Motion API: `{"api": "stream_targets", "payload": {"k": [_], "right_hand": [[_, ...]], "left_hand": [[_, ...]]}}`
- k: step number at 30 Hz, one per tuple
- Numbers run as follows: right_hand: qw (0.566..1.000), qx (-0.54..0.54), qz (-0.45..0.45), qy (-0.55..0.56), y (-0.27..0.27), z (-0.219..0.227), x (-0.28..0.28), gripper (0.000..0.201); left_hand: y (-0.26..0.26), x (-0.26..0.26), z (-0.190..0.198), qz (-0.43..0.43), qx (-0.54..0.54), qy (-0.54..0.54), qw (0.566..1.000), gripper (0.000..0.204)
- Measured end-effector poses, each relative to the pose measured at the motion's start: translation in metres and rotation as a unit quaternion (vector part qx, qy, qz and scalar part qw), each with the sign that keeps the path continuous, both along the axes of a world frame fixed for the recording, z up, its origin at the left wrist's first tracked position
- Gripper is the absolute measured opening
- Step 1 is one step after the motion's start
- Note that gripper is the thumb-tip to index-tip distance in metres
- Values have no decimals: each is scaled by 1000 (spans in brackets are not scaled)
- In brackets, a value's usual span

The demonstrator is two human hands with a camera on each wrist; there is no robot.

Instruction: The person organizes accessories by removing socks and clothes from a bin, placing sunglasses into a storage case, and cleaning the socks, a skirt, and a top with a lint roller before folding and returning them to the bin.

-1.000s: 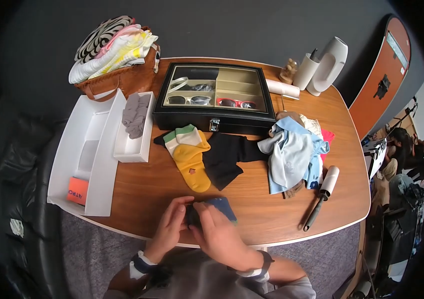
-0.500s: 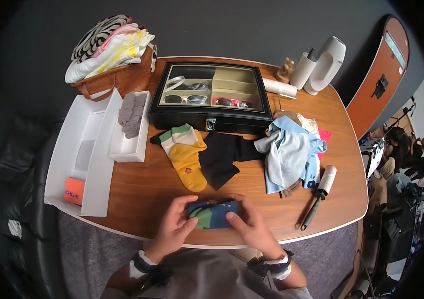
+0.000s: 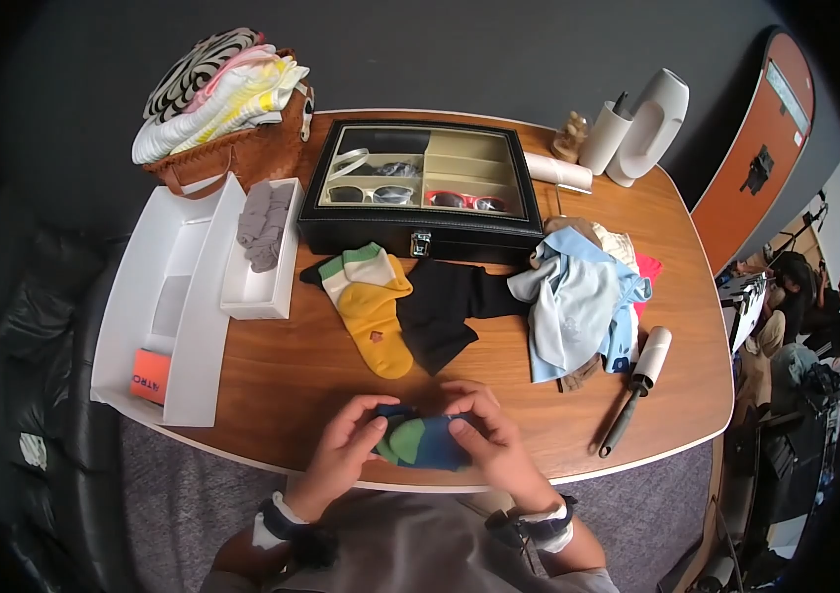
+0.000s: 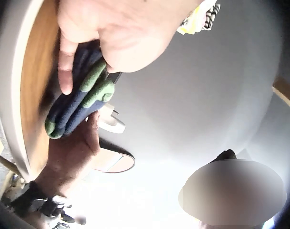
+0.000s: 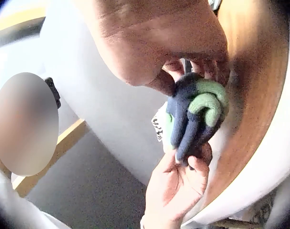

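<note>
A folded navy and green sock bundle (image 3: 425, 442) is held between both hands above the table's front edge. My left hand (image 3: 343, 450) pinches its left end, thumb on the near side. The right hand (image 3: 501, 445) grips the other end with thumb and fingers. In the left wrist view the bundle (image 4: 78, 102) shows its layered folds and green patches; the right wrist view shows the same bundle (image 5: 197, 107) between the two hands. Beyond it lie a yellow sock (image 3: 378, 336) and black socks (image 3: 435, 316).
Left are a long white box (image 3: 205, 346) and a smaller box (image 3: 262, 301) holding grey rolled socks. A black glasses case (image 3: 371, 235) stands behind. On the right lie blue cloths (image 3: 578, 296) and a lint roller (image 3: 637, 390). A brown bag (image 3: 272, 153) of clothes stands back left.
The right hand has moved off the left hand to the bundle's right side. The bundle, mostly covered before, now shows between the hands and has tilted slightly since half a second ago.
</note>
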State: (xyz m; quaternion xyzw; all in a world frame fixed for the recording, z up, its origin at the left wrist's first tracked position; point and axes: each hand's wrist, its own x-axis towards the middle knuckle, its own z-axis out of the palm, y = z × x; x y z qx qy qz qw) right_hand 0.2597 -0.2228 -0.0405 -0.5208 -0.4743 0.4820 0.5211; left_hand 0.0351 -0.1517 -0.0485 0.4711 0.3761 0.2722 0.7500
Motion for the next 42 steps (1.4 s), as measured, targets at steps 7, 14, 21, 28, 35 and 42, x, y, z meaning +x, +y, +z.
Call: {"api": "stream_targets", "payload": {"k": [7,14,21,28,35,42], "right_hand": [[991,-7,31,129,1,6,7,11],[995,24,-67,-73,6,-1,-23,16],[995,-35,-66,59,-2,0,-35,33],[995,-45,53,-67,-1,30,-12,37],[958,59,186,-211,40,90,-31,33],[876,309,238,-285,147,155,-123,28]], "left_hand": [[-2,6,4,13,26,23,999,27],[-10,13,3,51,-12,-14,999,29],[-11,13,-1,29,95,-32,994,52],[-5,-9,5,33,243,-17,969,56],[7,-65,67,46,417,98,903,44],[50,-154,163,134,439,237,856,45]]}}
